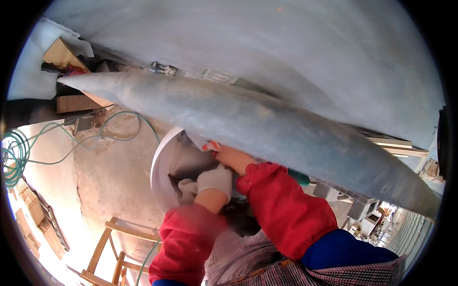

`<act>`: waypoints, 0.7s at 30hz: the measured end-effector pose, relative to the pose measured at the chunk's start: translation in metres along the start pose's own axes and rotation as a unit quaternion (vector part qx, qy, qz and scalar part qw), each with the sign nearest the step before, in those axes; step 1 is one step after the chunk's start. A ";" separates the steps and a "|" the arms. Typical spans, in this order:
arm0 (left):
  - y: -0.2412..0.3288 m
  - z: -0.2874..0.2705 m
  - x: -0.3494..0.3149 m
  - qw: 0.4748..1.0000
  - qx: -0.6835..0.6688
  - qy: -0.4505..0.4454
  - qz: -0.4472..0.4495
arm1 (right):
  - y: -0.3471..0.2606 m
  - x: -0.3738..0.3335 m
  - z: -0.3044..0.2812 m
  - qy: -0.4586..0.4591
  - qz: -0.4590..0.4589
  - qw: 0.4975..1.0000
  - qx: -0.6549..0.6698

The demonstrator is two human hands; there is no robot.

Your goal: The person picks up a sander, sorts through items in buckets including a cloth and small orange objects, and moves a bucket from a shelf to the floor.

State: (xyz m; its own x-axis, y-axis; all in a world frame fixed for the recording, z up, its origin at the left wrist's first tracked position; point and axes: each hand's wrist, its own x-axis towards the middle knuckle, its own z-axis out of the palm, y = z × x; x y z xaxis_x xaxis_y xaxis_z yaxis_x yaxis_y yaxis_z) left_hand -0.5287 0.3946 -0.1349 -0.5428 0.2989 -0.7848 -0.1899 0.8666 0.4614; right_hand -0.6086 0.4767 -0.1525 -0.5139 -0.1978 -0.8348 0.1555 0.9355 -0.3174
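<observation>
Below me is a round white tub [160, 162] with smooth grey matter [191, 159] inside, which may be wet. My left hand [213, 182], in a whitish glove, is over the tub with its fingers curled. A dark edge shows beside those fingers, but what they hold is hidden. My right hand [229, 157] reaches in just beyond it, at the tub's far right side. A small orange-and-white piece [211, 146] shows at its fingers; whether it is a held thing or part of a glove is unclear. The right fingers are mostly hidden.
A long grey rounded ledge [238, 112] crosses in front of a grey surface [286, 52]. A green hose [16, 152] lies coiled at left, trailing over the floor [109, 176]. A wooden stool frame [119, 248] stands at lower left. Wooden boards [76, 103] lie at upper left.
</observation>
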 end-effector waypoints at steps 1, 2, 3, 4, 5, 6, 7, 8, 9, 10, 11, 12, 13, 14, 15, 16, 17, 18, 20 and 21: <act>0.001 -0.001 -0.004 1.000 -0.003 -0.004 0.005 | -0.008 -0.015 -0.005 0.017 -0.003 1.000 -0.006; 0.001 0.000 -0.008 1.000 -0.007 -0.007 0.008 | -0.015 -0.030 -0.007 0.034 -0.008 0.999 -0.012; -0.002 0.003 -0.016 1.000 -0.011 -0.011 0.005 | -0.021 -0.042 -0.004 0.046 -0.018 0.999 -0.017; -0.007 0.016 -0.016 1.000 0.006 0.006 -0.014 | -0.021 -0.052 0.001 0.059 -0.027 0.998 -0.022; -0.009 0.009 -0.031 1.000 0.000 -0.010 -0.014 | -0.012 -0.055 0.019 0.378 -0.362 0.851 0.038; -0.012 0.001 -0.049 1.000 -0.005 -0.025 -0.015 | -0.002 -0.062 0.037 0.353 -0.336 0.873 0.005; -0.008 0.003 -0.047 0.999 -0.013 -0.049 0.011 | 0.001 -0.071 0.032 0.311 -0.285 0.906 -0.029; -0.004 0.013 -0.040 0.994 0.061 -0.084 0.024 | 0.003 -0.075 0.029 0.249 -0.216 0.942 -0.063; -0.004 0.023 -0.041 0.996 0.063 -0.055 0.029 | 0.001 -0.081 0.026 0.219 -0.189 0.954 -0.081; -0.009 0.035 -0.042 0.997 0.064 -0.025 0.029 | -0.003 -0.085 0.024 0.197 -0.175 0.960 -0.097; -0.011 0.040 -0.044 0.998 0.064 0.005 0.030 | -0.005 -0.087 0.023 0.187 -0.170 0.961 -0.111; -0.014 0.043 -0.043 0.998 0.059 0.002 0.026 | -0.008 -0.088 0.023 0.184 -0.169 0.960 -0.123; -0.016 0.044 -0.043 0.998 0.053 0.000 0.022 | -0.009 -0.088 0.022 0.182 -0.168 0.960 -0.133; -0.016 0.044 -0.043 0.999 0.047 -0.002 0.019 | -0.011 -0.089 0.021 0.181 -0.167 0.959 -0.142; -0.016 0.042 -0.042 0.999 0.043 -0.018 0.018 | -0.012 -0.089 0.020 0.182 -0.166 0.958 -0.149; -0.015 0.040 -0.042 0.999 0.040 -0.033 0.017 | -0.012 -0.090 0.019 0.182 -0.165 0.957 -0.156; -0.014 0.039 -0.042 0.998 0.036 -0.049 0.016 | -0.013 -0.090 0.019 0.182 -0.160 0.956 -0.166; -0.015 0.047 -0.038 0.999 0.026 -0.028 0.009 | -0.013 -0.089 0.019 0.185 -0.158 0.954 -0.175; -0.014 0.062 -0.032 1.000 0.010 0.013 -0.008 | -0.014 -0.088 0.016 0.193 -0.158 0.950 -0.187; -0.014 0.061 -0.033 1.000 0.021 -0.008 0.002 | -0.016 -0.089 0.014 0.194 -0.160 0.949 -0.193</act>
State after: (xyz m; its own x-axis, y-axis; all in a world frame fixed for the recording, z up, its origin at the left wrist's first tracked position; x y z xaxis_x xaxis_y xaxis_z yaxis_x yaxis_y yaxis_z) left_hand -0.4582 0.3971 -0.1405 -0.5299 0.3093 -0.7897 -0.1520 0.8814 0.4472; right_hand -0.5536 0.4755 -0.0799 -0.7659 -0.4366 -0.4720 -0.3419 0.8983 -0.2761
